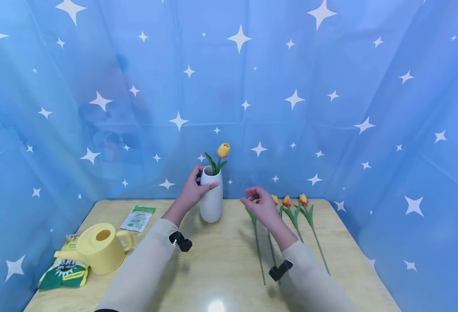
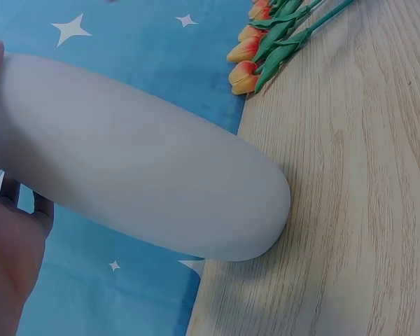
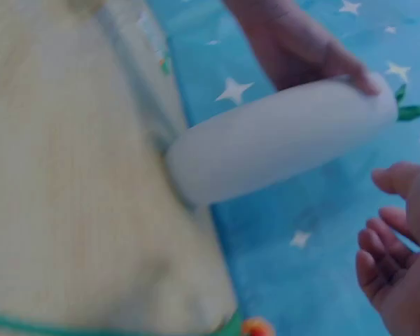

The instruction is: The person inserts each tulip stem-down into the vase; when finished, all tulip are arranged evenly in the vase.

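My left hand (image 1: pixel 193 190) grips a white vase (image 1: pixel 211 200) near its top, thumb across the front and fingers behind. The vase stands upright on the table, and one yellow-orange tulip (image 1: pixel 223 150) with green leaves rises from its mouth. My right hand (image 1: pixel 261 205) hovers over the tulips lying to the right of the vase, fingers loosely bent and holding nothing. In the right wrist view, bare space shows between its thumb and fingers. Several tulips (image 1: pixel 303 199) lie there with blooms toward the back edge and stems toward me; my right hand and forearm partly cover some.
At the left of the wooden table (image 1: pixel 213 264) sits a yellow watering can (image 1: pixel 101 249), beside a green and black bag (image 1: pixel 66 273). A small white and green packet (image 1: pixel 138 218) lies behind it. A blue curtain (image 1: pixel 229 86) with white stars hangs behind the table.
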`<action>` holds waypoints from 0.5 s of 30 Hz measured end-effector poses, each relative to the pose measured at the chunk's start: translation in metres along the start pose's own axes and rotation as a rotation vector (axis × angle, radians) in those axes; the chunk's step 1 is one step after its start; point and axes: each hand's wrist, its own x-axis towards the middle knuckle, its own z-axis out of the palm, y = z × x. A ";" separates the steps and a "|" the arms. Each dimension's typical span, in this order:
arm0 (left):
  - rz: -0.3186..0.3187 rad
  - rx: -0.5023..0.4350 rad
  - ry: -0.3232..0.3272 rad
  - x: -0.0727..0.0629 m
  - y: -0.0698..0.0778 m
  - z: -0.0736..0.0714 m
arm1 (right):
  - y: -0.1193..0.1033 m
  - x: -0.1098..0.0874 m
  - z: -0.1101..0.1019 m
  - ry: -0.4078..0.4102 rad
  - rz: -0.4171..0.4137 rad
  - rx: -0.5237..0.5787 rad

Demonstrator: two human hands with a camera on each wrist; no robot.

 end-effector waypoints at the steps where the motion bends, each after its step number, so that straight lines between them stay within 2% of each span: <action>1: 0.001 0.002 0.001 0.001 0.000 0.000 | 0.006 -0.004 -0.002 -0.001 0.010 -0.013; 9: 0.011 -0.002 -0.001 0.003 0.003 -0.004 | 0.041 -0.033 -0.003 -0.051 0.118 -0.186; 15: 0.015 0.003 -0.005 0.001 0.000 -0.002 | 0.058 -0.049 0.004 -0.086 0.195 -0.256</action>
